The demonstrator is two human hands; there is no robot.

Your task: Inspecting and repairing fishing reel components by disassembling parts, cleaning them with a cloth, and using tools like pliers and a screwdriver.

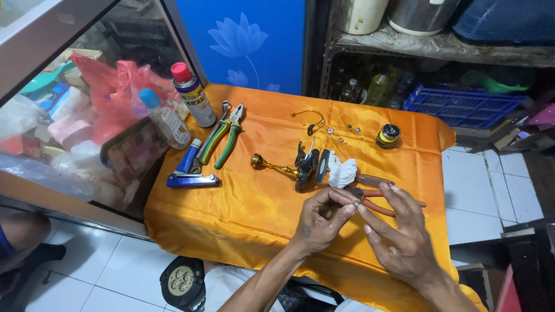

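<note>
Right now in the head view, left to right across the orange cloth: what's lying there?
Blue tube → green-handled pliers → gold-knobbed reel handle → black reel body → white rag → small black-and-yellow spool.

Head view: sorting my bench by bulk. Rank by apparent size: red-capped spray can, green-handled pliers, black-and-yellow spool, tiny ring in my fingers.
1. and 2. Green-handled pliers and red-capped spray can: too alike to rank.
3. Black-and-yellow spool.
4. Tiny ring, pinched by left hand, right hand alongside.

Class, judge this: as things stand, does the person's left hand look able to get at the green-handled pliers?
Probably yes: the green-handled pliers lie uncovered on the orange cloth, but the left hand pinches a small metal part.
</note>
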